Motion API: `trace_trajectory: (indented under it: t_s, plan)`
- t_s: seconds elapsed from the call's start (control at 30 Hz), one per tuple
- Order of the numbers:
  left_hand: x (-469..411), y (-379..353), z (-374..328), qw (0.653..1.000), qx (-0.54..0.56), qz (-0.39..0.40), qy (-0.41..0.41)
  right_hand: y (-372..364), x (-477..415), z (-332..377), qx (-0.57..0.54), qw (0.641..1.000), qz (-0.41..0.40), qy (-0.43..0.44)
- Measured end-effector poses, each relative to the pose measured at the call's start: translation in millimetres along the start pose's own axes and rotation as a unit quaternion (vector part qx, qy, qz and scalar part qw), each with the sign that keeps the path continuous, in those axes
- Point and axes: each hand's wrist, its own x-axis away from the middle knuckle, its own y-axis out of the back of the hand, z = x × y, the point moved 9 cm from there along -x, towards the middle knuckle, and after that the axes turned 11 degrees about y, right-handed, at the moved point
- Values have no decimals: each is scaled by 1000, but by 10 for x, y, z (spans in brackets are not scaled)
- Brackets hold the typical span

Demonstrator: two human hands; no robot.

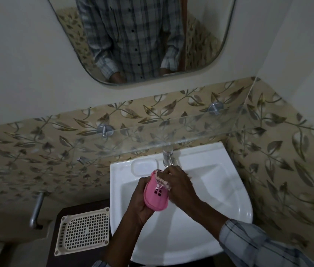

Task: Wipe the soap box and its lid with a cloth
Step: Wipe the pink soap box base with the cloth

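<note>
Over the white sink my left hand grips a pink plastic soap box part with small square slots in its middle, held tilted. My right hand presses a checked pink-and-white cloth against its upper right edge. Most of the cloth is hidden under my right fingers. I cannot tell whether the pink piece is the box or its lid; no second piece is in sight.
A chrome tap stands at the sink's back, beside a moulded soap recess. A glass shelf juts out above the tap. A cream perforated tray lies on a dark surface left of the sink. A metal handle sticks out at far left.
</note>
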Motion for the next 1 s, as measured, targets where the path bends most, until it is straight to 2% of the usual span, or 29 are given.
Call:
trace_trajectory:
  t_s: [0.1, 0.13, 0.23, 0.27, 0.3, 0.37, 0.53, 0.6, 0.67, 0.73, 0.8, 0.83, 0.93, 1.0]
  plan:
    - [-13, 5, 26, 1000, 27, 7, 12, -184, 72, 306, 4, 993, 49, 107]
    - [-14, 11, 19, 999, 30, 11, 6, -205, 64, 246, 0, 995, 48, 92]
    - [-17, -7, -5, 1000, 14, 6, -15, -64, 7, -155, -8, 994, -26, -101]
    - [-13, 0, -8, 1000, 8, 2, -16, -106, -25, -108, -1, 995, -16, -96]
    - [-4, 11, -28, 1000, 1, -3, -16, -160, -60, 22, 11, 998, 17, -65]
    - [4, 52, -121, 999, -14, -22, -31, -163, -79, 101, 32, 999, 27, -10]
    - [-13, 104, -223, 995, -24, -63, -80, -147, -10, -177, 39, 986, 64, -152]
    - [-20, 49, -199, 995, -34, -66, -69, -105, -72, -105, 9, 988, 37, -152]
    - [-38, 1, -187, 996, -35, -56, -67, -69, -155, -61, 1, 994, 9, -109]
    - [-39, 12, -206, 995, -32, -55, -80, -106, -174, -72, 14, 993, 47, -111]
    - [-27, 22, -183, 993, -38, -62, -95, -179, -92, -174, 19, 976, 111, -185]
    - [-29, 28, -149, 992, -30, -68, -101, -207, -60, -185, 8, 971, 119, -206]
    - [-87, 30, -124, 991, -1, -84, -101, -182, -91, -97, -29, 976, 93, -195]
    - [-71, 81, -163, 992, 30, -79, -93, -236, 1, -140, -101, 959, 142, -223]
